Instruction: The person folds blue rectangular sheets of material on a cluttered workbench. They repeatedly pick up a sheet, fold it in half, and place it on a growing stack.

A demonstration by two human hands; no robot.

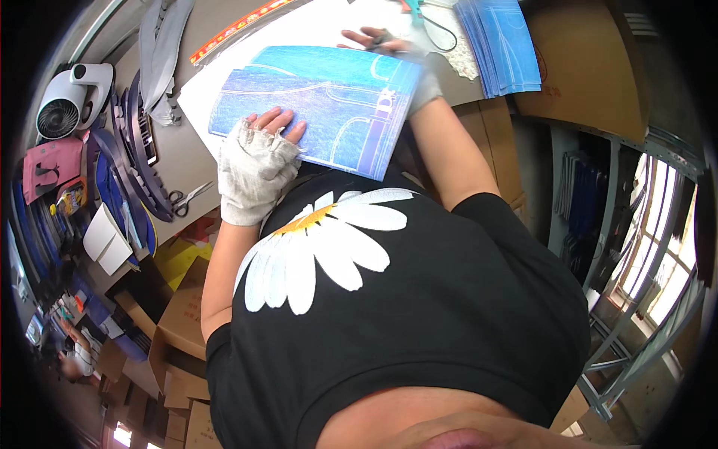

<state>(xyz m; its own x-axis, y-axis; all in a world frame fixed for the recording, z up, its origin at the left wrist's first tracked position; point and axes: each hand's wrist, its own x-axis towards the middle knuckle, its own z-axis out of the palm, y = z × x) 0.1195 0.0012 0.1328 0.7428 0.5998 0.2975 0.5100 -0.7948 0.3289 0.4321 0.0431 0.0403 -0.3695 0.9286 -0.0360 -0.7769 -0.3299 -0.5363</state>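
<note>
Blue denim-print sheets [292,105], two of them overlapping, lie tilted over the near edge of the white work surface [200,101]. My left hand [262,161], in a white fingerless glove, rests on the lower left of the top sheet, fingers laid flat and a little apart; its thumb is hidden. Beyond the sheets' far right corner is my right hand [385,43], also gloved and partly blurred. Its fingers are stretched out and spread over the white surface, with the wrist beside the sheets' right edge.
A stack of similar blue sheets [501,49] stands at the far right beside a cardboard box [576,71]. A teal-handled tool [413,11] lies near it. On the left are black scissors [191,198], a white fan [67,105] and dark curved strips [138,161]. Another person [78,355] is at lower left.
</note>
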